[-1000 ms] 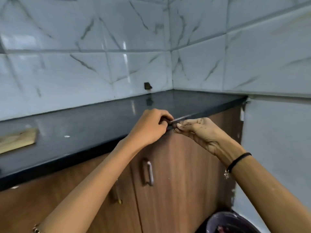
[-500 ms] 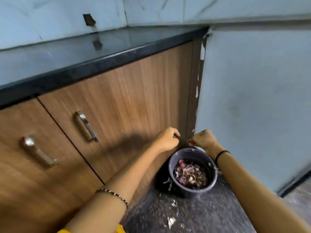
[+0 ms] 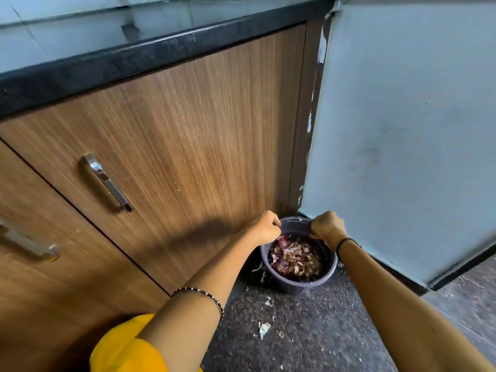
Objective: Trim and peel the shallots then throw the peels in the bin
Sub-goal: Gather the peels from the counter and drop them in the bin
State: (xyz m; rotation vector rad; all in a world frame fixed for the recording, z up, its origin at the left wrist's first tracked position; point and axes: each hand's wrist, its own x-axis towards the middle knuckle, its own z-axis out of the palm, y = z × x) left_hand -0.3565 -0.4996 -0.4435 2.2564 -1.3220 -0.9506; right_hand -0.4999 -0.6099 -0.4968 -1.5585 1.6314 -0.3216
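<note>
Purple-grey plastic, the bin point(image 3: 295, 287) stands on the speckled floor point(image 3: 322, 339) in the corner where the wooden cupboard door point(image 3: 188, 130) meets the pale blue panel point(image 3: 402, 130). It is well filled with reddish and tan peels point(image 3: 295, 260).

Your left hand point(image 3: 265, 228) hangs over the bin's near-left rim, fingers curled tight into the palm. Your right hand point(image 3: 326, 226) sits over the far-right rim, curled the same way, knuckles up. You see only the backs of both, so I cannot tell whether either one pinches a peel or anything else. The two fists are near each other, with a gap of bin rim showing between them.

The bin is hemmed in behind by the cupboard and the panel's base. The free side is toward you, where the floor lies open between your forearms. A few pale scraps point(image 3: 264, 328) lie there, and more just left of the bin. The black counter edge point(image 3: 134, 60) runs well above your hands.
</note>
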